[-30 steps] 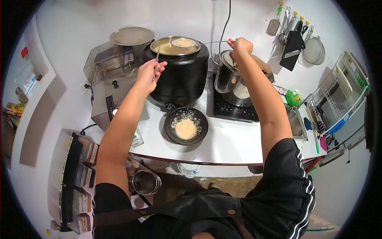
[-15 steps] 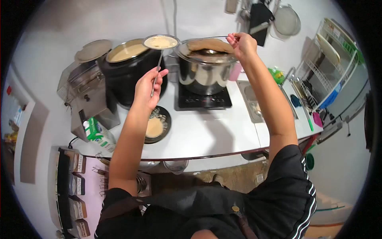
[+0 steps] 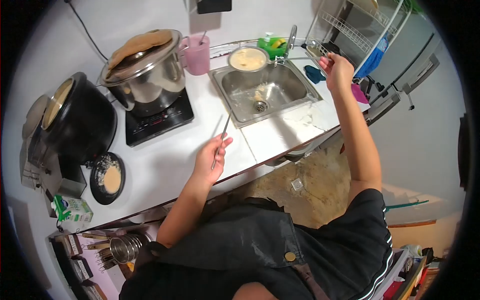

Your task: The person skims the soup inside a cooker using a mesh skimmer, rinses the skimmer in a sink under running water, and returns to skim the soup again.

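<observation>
My right hand (image 3: 338,73) grips the long thin handle of a round strainer (image 3: 248,59), which holds pale, creamy solids. The strainer hangs over the back of the steel sink (image 3: 239,111), where pale bits lie near the drain. Closed around a slim metal utensil, my left hand (image 3: 212,156) is above the counter, left of and in front of the sink. That utensil (image 3: 226,127) points up toward the sink's front left corner; its kind cannot be made out.
A lidded steel pot (image 3: 155,82) with a brown cloth on top stands on a black induction cooker (image 3: 160,122). Left of it are a large black pot (image 3: 82,120), a black dish (image 3: 107,192) and a carton (image 3: 72,209). A pink pitcher (image 3: 196,57) stands beside the sink.
The view has swung right. My right hand has carried the strainer from beside the pots to above the sink. My left hand has also moved right and lower, still holding its utensil.
</observation>
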`<action>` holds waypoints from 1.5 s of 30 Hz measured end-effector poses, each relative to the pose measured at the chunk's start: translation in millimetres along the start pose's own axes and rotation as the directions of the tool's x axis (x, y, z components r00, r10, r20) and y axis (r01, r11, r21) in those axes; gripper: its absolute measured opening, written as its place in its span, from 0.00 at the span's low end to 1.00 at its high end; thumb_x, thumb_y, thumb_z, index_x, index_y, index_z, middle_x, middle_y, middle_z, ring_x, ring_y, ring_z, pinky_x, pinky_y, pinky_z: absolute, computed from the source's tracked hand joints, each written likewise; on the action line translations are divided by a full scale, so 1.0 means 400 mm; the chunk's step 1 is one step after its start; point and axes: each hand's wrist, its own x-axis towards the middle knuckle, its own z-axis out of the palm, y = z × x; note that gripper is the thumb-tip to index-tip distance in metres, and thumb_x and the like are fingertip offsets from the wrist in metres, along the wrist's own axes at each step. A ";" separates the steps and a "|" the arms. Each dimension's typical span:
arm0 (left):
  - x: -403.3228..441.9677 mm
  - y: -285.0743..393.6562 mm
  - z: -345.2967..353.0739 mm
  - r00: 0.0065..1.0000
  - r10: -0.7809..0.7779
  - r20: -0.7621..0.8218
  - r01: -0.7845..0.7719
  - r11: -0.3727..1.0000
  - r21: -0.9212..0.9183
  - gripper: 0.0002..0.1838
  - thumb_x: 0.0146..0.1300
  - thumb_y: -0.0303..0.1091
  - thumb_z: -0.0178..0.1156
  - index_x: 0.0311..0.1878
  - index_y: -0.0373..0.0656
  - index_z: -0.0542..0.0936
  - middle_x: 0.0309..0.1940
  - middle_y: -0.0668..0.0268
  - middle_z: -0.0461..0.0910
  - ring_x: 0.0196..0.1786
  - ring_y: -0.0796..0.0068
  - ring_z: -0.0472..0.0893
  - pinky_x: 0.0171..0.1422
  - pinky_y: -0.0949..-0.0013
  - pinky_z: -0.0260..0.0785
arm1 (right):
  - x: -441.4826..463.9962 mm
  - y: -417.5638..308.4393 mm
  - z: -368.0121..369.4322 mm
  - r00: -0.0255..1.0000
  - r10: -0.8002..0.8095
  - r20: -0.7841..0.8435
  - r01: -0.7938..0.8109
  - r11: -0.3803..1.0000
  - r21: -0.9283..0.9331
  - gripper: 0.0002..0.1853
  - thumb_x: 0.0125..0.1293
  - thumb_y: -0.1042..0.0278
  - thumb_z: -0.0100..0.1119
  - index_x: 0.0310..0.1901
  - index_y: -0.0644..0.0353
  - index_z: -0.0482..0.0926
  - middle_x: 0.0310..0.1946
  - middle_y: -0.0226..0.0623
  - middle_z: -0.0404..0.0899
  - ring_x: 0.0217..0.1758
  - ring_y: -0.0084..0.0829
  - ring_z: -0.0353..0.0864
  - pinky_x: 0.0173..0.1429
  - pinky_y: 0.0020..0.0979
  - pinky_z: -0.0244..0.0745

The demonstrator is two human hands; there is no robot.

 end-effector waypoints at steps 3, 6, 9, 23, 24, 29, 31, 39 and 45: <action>-0.003 -0.053 -0.019 0.998 0.021 -0.064 -0.018 0.999 0.047 0.18 0.59 0.27 0.50 0.53 0.36 0.67 0.41 0.61 0.74 0.22 0.91 0.66 0.18 0.92 0.58 | 0.044 0.127 -0.061 0.981 -0.193 0.032 0.194 0.946 -0.259 0.08 0.60 0.74 0.46 0.33 0.71 0.73 0.24 0.41 0.76 0.24 0.33 0.80 0.28 0.31 0.77; -0.026 -0.054 -0.055 0.983 0.125 -0.136 -0.100 0.978 0.181 0.24 0.56 0.26 0.52 0.58 0.36 0.64 0.36 0.64 0.75 0.21 0.91 0.65 0.17 0.91 0.55 | 0.032 0.256 -0.050 0.892 -0.319 0.321 0.452 0.608 -0.653 0.06 0.59 0.78 0.46 0.34 0.64 0.74 0.24 0.40 0.78 0.25 0.30 0.81 0.31 0.31 0.75; -0.077 -0.047 -0.061 0.955 0.198 -0.223 -0.124 0.944 0.307 0.25 0.57 0.28 0.51 0.59 0.36 0.63 0.35 0.65 0.76 0.19 0.91 0.64 0.15 0.90 0.54 | 0.025 0.368 -0.058 0.608 -0.356 0.709 0.790 0.361 -0.496 0.09 0.52 0.81 0.50 0.35 0.61 0.74 0.27 0.42 0.77 0.30 0.35 0.80 0.35 0.34 0.74; -0.120 -0.070 -0.112 0.936 0.240 -0.258 -0.161 0.943 0.291 0.22 0.61 0.31 0.49 0.60 0.41 0.64 0.34 0.67 0.75 0.16 0.92 0.64 0.13 0.91 0.55 | -0.065 0.424 -0.060 0.338 -0.423 0.841 0.938 0.228 -0.262 0.18 0.42 0.87 0.51 0.38 0.60 0.72 0.30 0.38 0.78 0.36 0.38 0.78 0.38 0.33 0.74; -0.121 -0.065 -0.110 0.936 0.239 -0.260 -0.161 0.944 0.288 0.22 0.61 0.31 0.49 0.60 0.41 0.64 0.34 0.67 0.75 0.16 0.92 0.64 0.13 0.91 0.55 | -0.076 0.430 -0.067 0.302 -0.421 0.855 0.951 0.191 -0.242 0.18 0.42 0.87 0.51 0.38 0.60 0.72 0.30 0.38 0.78 0.36 0.38 0.78 0.38 0.33 0.74; -0.121 -0.050 -0.126 0.927 0.251 -0.279 -0.167 0.942 0.292 0.22 0.61 0.31 0.49 0.59 0.41 0.65 0.33 0.67 0.75 0.17 0.91 0.65 0.12 0.90 0.54 | -0.154 0.457 -0.099 0.351 -0.264 0.899 0.910 0.324 -0.260 0.15 0.43 0.86 0.51 0.36 0.61 0.73 0.29 0.39 0.78 0.32 0.38 0.79 0.36 0.33 0.74; -0.127 -0.042 -0.131 0.927 0.256 -0.275 -0.180 0.945 0.274 0.21 0.61 0.29 0.48 0.58 0.40 0.66 0.33 0.64 0.77 0.17 0.90 0.66 0.13 0.89 0.54 | -0.178 0.425 -0.095 0.484 -0.116 0.867 0.813 0.427 -0.397 0.12 0.46 0.87 0.51 0.33 0.63 0.74 0.27 0.41 0.78 0.29 0.39 0.79 0.34 0.32 0.75; -0.129 -0.026 -0.145 0.936 0.262 -0.234 -0.197 0.943 0.269 0.20 0.60 0.27 0.47 0.56 0.39 0.67 0.32 0.61 0.78 0.16 0.89 0.68 0.14 0.88 0.55 | -0.124 0.415 -0.049 0.442 -0.494 0.749 0.897 0.230 -0.377 0.15 0.44 0.87 0.53 0.36 0.62 0.73 0.28 0.40 0.78 0.31 0.37 0.79 0.34 0.33 0.74; -0.142 -0.009 -0.139 0.931 0.250 -0.266 -0.172 0.943 0.284 0.20 0.59 0.27 0.48 0.56 0.40 0.68 0.32 0.61 0.78 0.16 0.89 0.67 0.14 0.88 0.55 | -0.194 0.469 -0.035 0.599 -0.320 0.734 0.776 0.457 -0.434 0.14 0.45 0.85 0.55 0.37 0.62 0.73 0.26 0.42 0.78 0.27 0.38 0.80 0.31 0.32 0.74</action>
